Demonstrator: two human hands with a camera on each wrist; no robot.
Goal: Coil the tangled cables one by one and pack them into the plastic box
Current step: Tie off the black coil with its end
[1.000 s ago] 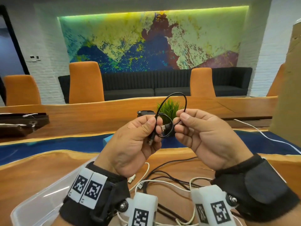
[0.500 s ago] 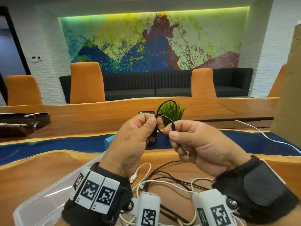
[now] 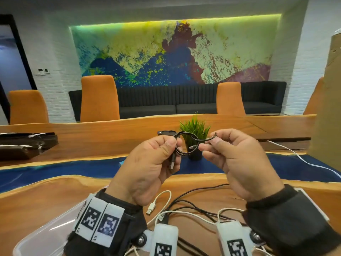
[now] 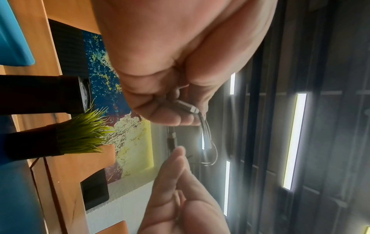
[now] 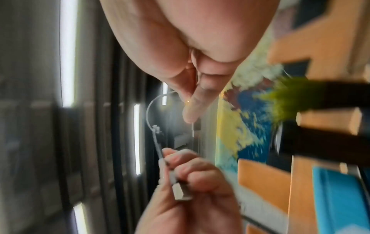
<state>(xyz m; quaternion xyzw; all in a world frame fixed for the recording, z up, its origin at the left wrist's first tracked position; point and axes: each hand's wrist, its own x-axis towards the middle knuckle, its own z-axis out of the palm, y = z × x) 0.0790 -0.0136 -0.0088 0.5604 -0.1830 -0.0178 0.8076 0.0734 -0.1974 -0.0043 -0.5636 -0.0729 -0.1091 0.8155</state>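
Head view: two hands raised above the counter (image 3: 46, 196), a slab of orange-brown wood with wavy live edges and a glossy blue band running across it. The left hand (image 3: 147, 169) grips a thin black cable (image 3: 181, 152), wound into a small round coil of a few turns, between thumb and curled fingers; one metal-tipped plug hangs below the thumb. The right hand (image 3: 234, 161) pinches the free end of the same cable between thumb and forefinger, just right of the coil, the other fingers curled. In the left wrist view the silvery plug (image 4: 189, 106) lies against the left fingertips. The right wrist view is motion-blurred.

Below the wrists, a tangle of slim round cables (image 3: 184, 206), white and black, lies on the wood; their number cannot be counted. One white flat plug (image 3: 151, 208) is visible. A clear, smooth plastic box (image 3: 46, 235) with rounded corners sits at lower left.

Behind the hands: one spiky green potted plant (image 3: 194, 130); three orange chairs.
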